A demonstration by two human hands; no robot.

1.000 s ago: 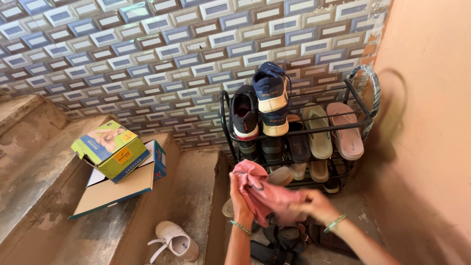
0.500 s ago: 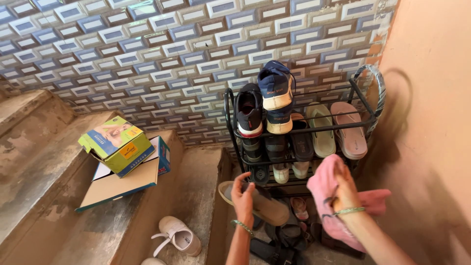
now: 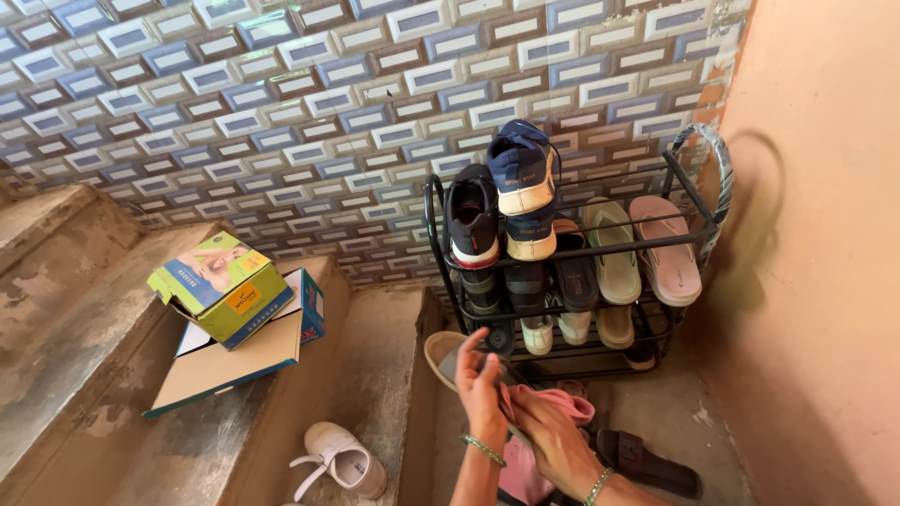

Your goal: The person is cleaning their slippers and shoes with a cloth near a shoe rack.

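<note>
Both hands have come back together low in front of the rack: half a second ago the right hand held the pink cloth up at the right, and now the cloth (image 3: pixel 539 440) is bunched down between them. The left hand (image 3: pixel 480 379) grips a tan slipper (image 3: pixel 448 351) by its near edge, fingers curled round it, while the right hand (image 3: pixel 553 440) presses the cloth against it, closed on the fabric. Wiping would likely go best with the slipper held firm and the cloth drawn along the sole in one direction, turning it to a fresh fold.

Largest holder here is the black shoe rack (image 3: pixel 698 201) at the far right, against the tiled wall: a navy trainer (image 3: pixel 520 173) and a black one (image 3: pixel 472 220) stand toe-up on its top rail, pale flip-flops (image 3: pixel 614 253) and pink ones (image 3: pixel 667 248) lie beside them, and darker pairs fill the shelves below. On the steps to the left a green shoebox (image 3: pixel 225 286) rests closed on a flattened carton (image 3: pixel 234 361); its contents cannot be seen. A white shoe (image 3: pixel 342 459) lies near, on the lowest step.
</note>
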